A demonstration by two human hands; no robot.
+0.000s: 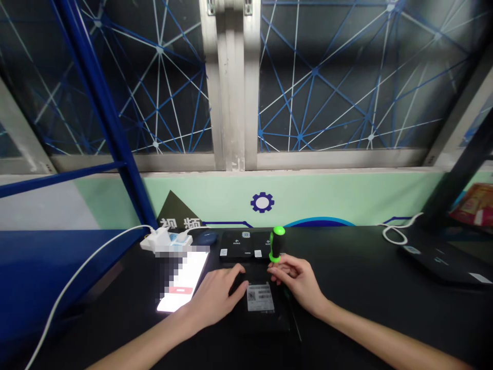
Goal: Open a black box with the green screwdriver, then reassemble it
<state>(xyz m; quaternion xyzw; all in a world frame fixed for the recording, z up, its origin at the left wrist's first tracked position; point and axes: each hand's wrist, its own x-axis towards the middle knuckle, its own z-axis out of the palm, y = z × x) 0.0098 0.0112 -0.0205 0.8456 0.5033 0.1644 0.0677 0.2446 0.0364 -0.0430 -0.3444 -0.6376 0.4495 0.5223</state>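
A flat black device [265,321] with a white barcode label [261,298] lies on the dark table in front of me. My left hand [220,290] grips its left side, thumb and forefinger bent over the upper part. Just above the device stands a screwdriver [277,245], handle up, in bright green and black. My right hand [298,280] is closed in a pinch right below that handle, at the shaft; the tip is hidden by the fingers. Beside the device's right edge lies a thin dark rod [296,321] with a green part near my right hand.
Two black boxes [235,244] with small labels lie behind the device. To the left are a lit phone screen [188,277], a white power strip [165,240] with a cable, and a dark blue mouse [207,238]. Another black device [442,264] and a white cable [395,235] lie right.
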